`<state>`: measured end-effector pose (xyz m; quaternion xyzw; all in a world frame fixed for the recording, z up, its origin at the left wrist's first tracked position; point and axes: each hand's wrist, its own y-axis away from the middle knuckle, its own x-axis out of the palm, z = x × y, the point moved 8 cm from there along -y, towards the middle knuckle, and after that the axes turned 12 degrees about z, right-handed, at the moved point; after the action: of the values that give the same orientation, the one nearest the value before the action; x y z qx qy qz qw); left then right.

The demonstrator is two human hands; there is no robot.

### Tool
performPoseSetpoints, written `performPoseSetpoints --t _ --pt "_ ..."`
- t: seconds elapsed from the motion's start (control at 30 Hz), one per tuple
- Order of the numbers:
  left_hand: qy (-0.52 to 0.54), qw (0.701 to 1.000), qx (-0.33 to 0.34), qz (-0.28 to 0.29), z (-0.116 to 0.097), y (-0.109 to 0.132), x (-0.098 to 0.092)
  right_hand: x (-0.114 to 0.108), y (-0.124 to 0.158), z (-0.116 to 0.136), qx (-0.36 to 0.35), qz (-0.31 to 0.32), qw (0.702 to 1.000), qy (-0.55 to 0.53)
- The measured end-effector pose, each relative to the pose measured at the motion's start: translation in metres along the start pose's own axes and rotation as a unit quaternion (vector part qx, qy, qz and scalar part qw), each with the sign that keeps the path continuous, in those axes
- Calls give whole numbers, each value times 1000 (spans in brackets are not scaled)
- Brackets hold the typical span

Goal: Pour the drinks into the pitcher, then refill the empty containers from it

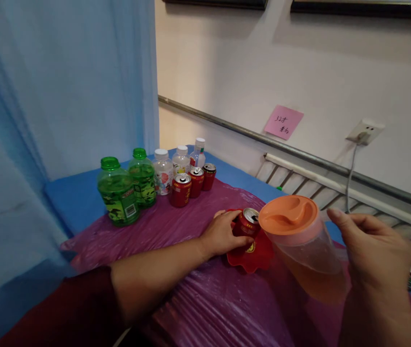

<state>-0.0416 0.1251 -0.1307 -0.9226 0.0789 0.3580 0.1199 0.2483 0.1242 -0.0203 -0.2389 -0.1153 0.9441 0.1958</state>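
Glossy metal can [248,223], smooth translucent plastic pitcher [305,253], shiny wrinkled plastic sheet [223,303], matt cloth curtain [82,77]

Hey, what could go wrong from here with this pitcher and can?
The pitcher tilts in the right grip with its orange lid right by the top of the red can in the left grip, so liquid could miss and splash the scalloped red dish. If the left grip loosens, the can might tip onto the wrinkled purple plastic sheet.

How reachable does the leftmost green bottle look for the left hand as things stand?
Probably not straight away: the left hand grips a red can. Were it free, it likely could, as only purple sheeting shows between it and the leftmost green bottle.
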Motion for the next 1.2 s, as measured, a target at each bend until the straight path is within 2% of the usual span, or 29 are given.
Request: performPoseSetpoints --t 0.6,0.83,1.2 --pt "4 1000 -2 -2 1 0 1 3 -1 -2 9 4 1000 -27" --pt "3 1000 1 -5 2 1 1 0 0 -1 11 4 1000 17" --pt "3 1000 0 -3 1 1 0 0 -2 -5 -10 3 1000 13"
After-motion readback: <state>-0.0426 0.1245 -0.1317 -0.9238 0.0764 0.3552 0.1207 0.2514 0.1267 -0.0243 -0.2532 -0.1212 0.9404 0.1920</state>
